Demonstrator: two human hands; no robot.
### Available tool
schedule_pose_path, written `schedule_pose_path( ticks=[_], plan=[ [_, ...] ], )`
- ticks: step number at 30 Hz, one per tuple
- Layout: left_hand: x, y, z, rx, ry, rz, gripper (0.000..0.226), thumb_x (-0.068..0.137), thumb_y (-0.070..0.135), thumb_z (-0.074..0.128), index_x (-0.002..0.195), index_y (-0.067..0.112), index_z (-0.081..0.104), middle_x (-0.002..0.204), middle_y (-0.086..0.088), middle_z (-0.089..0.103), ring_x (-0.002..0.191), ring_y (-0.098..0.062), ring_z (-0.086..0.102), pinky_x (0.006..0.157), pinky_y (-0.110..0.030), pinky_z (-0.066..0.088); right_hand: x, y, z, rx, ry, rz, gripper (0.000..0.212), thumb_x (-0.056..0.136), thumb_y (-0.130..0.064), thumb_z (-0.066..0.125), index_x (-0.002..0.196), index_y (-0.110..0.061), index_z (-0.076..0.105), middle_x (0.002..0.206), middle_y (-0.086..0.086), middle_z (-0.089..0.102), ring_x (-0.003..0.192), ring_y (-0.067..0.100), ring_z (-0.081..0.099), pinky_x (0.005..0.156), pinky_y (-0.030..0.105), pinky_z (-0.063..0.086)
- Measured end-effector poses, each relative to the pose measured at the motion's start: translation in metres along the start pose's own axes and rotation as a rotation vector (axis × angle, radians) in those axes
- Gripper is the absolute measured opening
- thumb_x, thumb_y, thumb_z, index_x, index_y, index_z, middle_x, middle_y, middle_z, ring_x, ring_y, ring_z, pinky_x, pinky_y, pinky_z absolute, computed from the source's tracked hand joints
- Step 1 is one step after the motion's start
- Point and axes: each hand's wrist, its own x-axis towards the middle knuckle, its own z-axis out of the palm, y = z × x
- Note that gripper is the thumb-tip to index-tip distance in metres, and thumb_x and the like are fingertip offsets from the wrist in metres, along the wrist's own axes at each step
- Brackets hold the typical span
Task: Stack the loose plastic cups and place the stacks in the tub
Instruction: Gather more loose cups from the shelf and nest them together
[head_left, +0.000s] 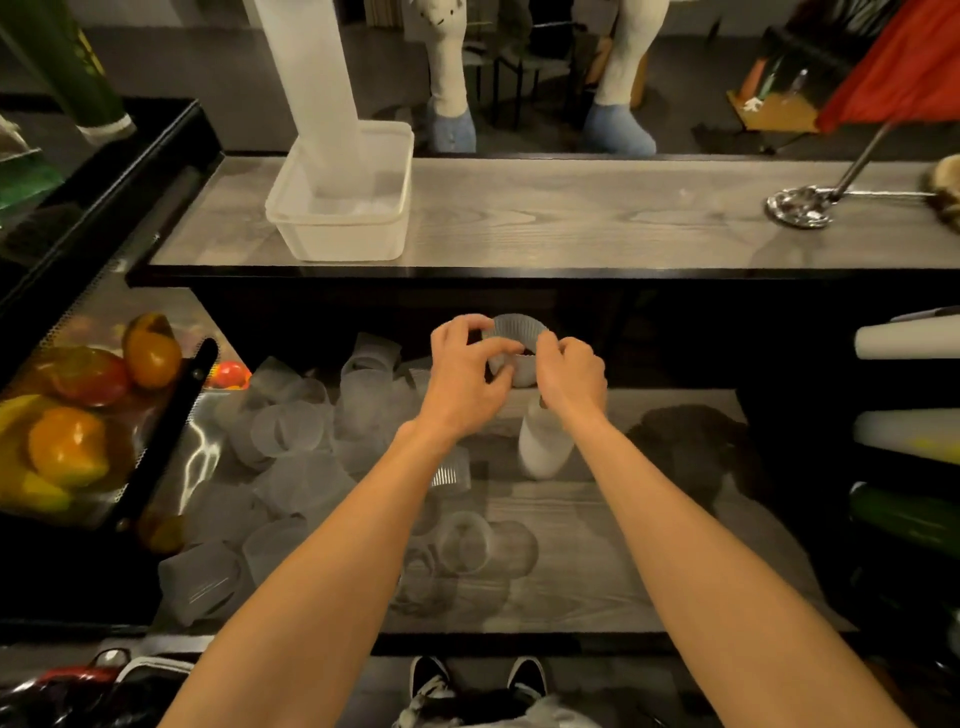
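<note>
Left hand (467, 371) and right hand (571, 374) together pinch a ribbed plastic cup (519, 330). I'm mid-stacking; next it should seat squarely on the white stack (543, 447) just below.

Fruit, cloth, rolls and a ladle around the worktop (597, 519)

Far left of the left hand (465, 376), a black tray (171, 415) holds orange, red and yellow fruit (67, 452). Right of the right hand (571, 376), a dark cloth (685, 441) lies on the worktop. Farther right lie a white roll (909, 340), a pale yellow roll (909, 434) and a green roll (909, 519). Beyond the hands, to the right, a metal ladle (800, 207) rests on the upper shelf (571, 218).
</note>
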Motion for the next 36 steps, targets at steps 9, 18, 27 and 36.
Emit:
schedule_pose_path(
  ticks=[9,18,27,36],
  plan=[
    [0.002,0.029,0.016,-0.491,-0.196,-0.205,0.081,0.08,0.027,0.086,0.147,0.025,0.04,0.128,0.004,0.062,0.114,-0.01,0.065,0.097,-0.03,0.056,-0.007,0.032,-0.042,-0.136,0.1,0.013,0.043,0.104,-0.04,0.035,0.093,-0.013,0.067,0.092,0.004,0.059,0.087,0.024,0.05,0.076,0.036,0.034],
    [-0.011,0.014,0.036,-0.311,-0.301,-0.148,0.073,0.079,0.037,0.083,0.145,0.022,0.054,0.134,0.009,0.064,0.12,-0.005,0.059,0.105,-0.029,0.049,-0.017,0.067,-0.042,-0.18,-0.024,0.015,0.035,0.104,-0.039,0.035,0.081,-0.021,0.054,0.087,0.003,0.061,0.086,0.026,0.058,0.067,0.037,0.037],
    [-0.021,-0.004,0.05,-0.114,-0.407,-0.098,0.076,0.087,0.042,0.075,0.153,0.02,0.045,0.157,0.002,0.043,0.144,-0.016,0.041,0.114,-0.026,0.033,-0.021,0.071,-0.03,-0.462,-0.188,0.1,0.053,0.108,-0.05,0.03,0.147,-0.016,0.039,0.138,0.018,0.056,0.125,0.041,0.054,0.09,0.046,0.044],
    [-0.015,-0.017,0.017,-0.163,-0.192,-0.407,0.031,0.094,0.02,0.061,0.124,0.016,0.067,0.106,0.002,0.069,0.101,-0.016,0.065,0.089,-0.028,0.051,-0.027,0.016,-0.011,-0.239,0.054,-0.43,0.017,0.105,-0.026,0.048,0.107,-0.014,0.06,0.102,0.001,0.058,0.084,0.019,0.057,0.072,0.032,0.038]
  ],
)
